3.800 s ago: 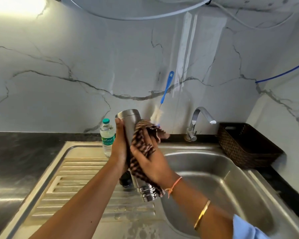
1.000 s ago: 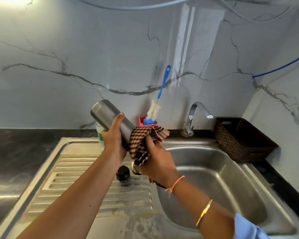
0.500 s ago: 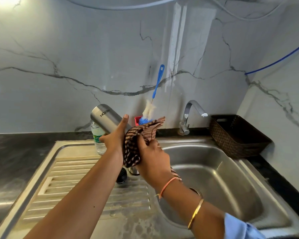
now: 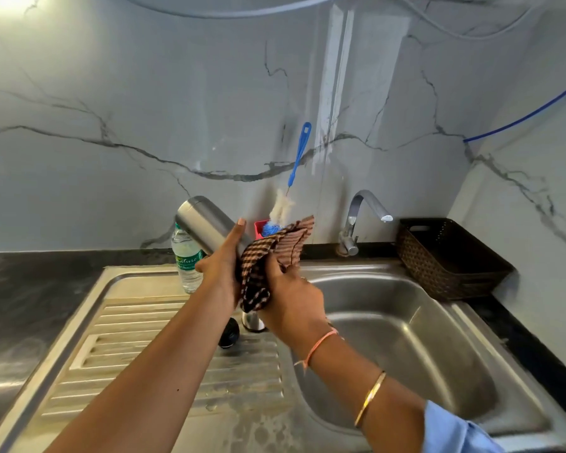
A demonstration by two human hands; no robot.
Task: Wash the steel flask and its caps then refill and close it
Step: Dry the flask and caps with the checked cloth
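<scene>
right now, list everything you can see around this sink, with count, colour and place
steel flask: 1, silver, tilted above drainboard
checked cloth: 1, brown-pink, wrapped on flask
black cap: 1, black, on drainboard
steel cap: 1, silver, beside black cap, partly hidden
water bottle: 1, clear, green label, behind flask
bottle brush: 1, blue-white, in red holder by wall
tap: 1, silver, behind basin
sink: 1, steel, in dark counter
basket: 1, dark brown, right counter
left hand: 1, grips flask
right hand: 1, holds cloth on flask
</scene>
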